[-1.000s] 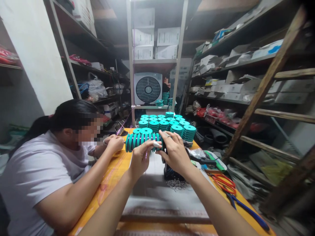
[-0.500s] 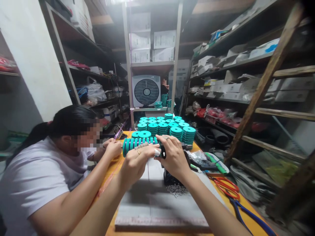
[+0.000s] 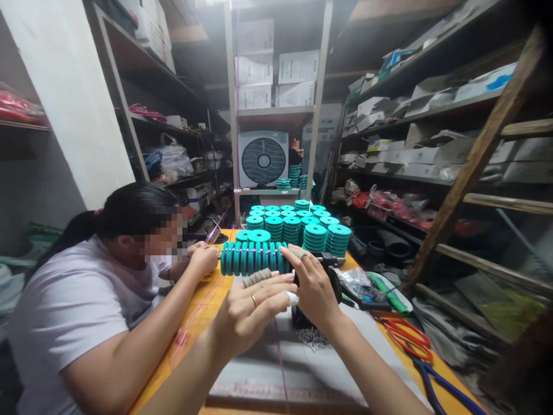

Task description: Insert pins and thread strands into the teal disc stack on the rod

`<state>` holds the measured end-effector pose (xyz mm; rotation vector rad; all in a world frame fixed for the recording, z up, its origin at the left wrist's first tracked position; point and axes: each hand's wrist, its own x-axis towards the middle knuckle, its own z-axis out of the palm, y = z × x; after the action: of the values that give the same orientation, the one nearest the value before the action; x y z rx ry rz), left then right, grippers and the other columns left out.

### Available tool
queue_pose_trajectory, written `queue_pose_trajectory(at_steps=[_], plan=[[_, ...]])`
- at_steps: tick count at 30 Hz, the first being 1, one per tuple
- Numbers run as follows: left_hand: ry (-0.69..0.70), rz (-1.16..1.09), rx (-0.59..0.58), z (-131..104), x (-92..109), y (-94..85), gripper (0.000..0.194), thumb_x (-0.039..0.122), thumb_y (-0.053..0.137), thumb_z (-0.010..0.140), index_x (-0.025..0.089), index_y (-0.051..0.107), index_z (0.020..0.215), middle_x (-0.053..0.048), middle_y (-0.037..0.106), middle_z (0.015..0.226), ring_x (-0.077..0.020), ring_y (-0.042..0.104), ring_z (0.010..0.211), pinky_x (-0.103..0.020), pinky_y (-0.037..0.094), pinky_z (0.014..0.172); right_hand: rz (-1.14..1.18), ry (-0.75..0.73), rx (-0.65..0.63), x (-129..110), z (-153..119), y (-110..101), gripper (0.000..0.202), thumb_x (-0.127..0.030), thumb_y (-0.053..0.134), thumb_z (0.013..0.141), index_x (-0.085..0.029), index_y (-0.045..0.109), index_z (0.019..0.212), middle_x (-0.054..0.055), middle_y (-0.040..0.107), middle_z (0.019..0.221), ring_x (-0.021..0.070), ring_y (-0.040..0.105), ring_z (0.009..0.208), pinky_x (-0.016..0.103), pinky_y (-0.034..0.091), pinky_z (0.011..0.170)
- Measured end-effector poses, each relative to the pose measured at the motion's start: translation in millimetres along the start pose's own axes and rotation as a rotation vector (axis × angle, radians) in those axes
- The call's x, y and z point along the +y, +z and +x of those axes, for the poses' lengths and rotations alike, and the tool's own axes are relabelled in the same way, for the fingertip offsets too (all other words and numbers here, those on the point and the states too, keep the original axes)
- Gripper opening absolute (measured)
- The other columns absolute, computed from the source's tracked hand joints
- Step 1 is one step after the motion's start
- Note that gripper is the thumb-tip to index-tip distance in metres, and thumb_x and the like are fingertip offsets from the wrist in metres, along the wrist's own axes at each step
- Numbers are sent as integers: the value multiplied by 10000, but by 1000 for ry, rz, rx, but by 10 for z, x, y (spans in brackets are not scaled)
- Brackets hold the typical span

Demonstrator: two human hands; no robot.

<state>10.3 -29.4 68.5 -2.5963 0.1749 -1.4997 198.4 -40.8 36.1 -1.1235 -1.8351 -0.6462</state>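
Note:
A row of teal ribbed discs (image 3: 248, 257) sits sideways on a horizontal shaft, with purple thread showing between some of them. Just below the row's right half is my left hand (image 3: 253, 305), its fingers stretched out side by side towards my right hand. Several of its fingers carry wraps, and one has a ring. My right hand (image 3: 314, 285) lies with extended fingers against the right end of the row, beside a black machine (image 3: 334, 260). Its thumb is mostly hidden. A thin purple thread (image 3: 281, 369) runs down the grey board from beneath my hands.
A co-worker (image 3: 82, 300) sits at the left, both hands near the shaft's left end. Stacks of teal discs (image 3: 315, 237) stand behind. Small metal pieces (image 3: 311, 339) lie on the grey board (image 3: 328, 374). Red-handled scissors (image 3: 406, 337) and blue-handled pliers (image 3: 449, 386) lie at the right.
My left hand has dropped slightly away from the row, so more discs show. My right hand stays at the row's right end. The whole view has shifted a little.

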Motion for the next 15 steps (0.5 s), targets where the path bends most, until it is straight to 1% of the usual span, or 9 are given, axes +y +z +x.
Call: queue_pose_trajectory(at_steps=[2, 4, 7, 9, 12, 15], plan=[[-18, -20, -2, -103, -2, 60, 252, 21, 444, 882, 115, 595, 1061, -117, 719, 1073, -185, 604, 1161, -351, 465, 1041, 11, 23, -2, -4, -4, -4, 631, -57, 447, 838, -235, 321, 1430, 107, 569, 1255, 236, 476, 1231, 437, 436, 1004], [-51, -52, 5, -209, -28, 137, 249, 23, 454, 881, 122, 596, 1060, -113, 719, 1076, -184, 605, 1160, -360, 459, 1047, 30, 61, -7, 8, 7, -13, 676, -86, 495, 832, -238, 277, 1454, 103, 555, 1295, 236, 470, 1247, 439, 422, 1024], [-98, -57, 30, -302, -103, 236, 261, 7, 441, 876, 128, 598, 1046, -120, 721, 1066, -175, 624, 1130, -345, 478, 1025, 46, 119, -67, 65, 70, -59, 708, -185, 581, 832, -234, 264, 1464, 79, 528, 1359, 229, 407, 1315, 440, 364, 1083], [-119, -55, 39, -301, -169, 277, 298, -14, 408, 872, 130, 598, 1050, -129, 719, 1070, -167, 633, 1115, -332, 488, 1010, 29, 148, -137, 123, 140, -102, 703, -264, 602, 839, -198, 281, 1461, 88, 500, 1397, 229, 376, 1341, 445, 317, 1115], [-162, -100, 88, -252, -288, 319, 342, -12, 380, 876, 141, 589, 1098, -120, 712, 1088, -156, 632, 1114, -336, 484, 1016, 13, 179, -275, 233, 261, -137, 661, -339, 557, 876, -125, 309, 1450, 138, 462, 1427, 235, 366, 1351, 457, 259, 1137], [-216, -163, 170, -192, -424, 362, 337, 19, 382, 894, 161, 586, 1122, -105, 714, 1084, -156, 636, 1103, -352, 488, 1006, 30, 195, -365, 355, 378, -108, 562, -383, 468, 925, -141, 373, 1423, 143, 483, 1411, 238, 396, 1336, 480, 247, 1127]])
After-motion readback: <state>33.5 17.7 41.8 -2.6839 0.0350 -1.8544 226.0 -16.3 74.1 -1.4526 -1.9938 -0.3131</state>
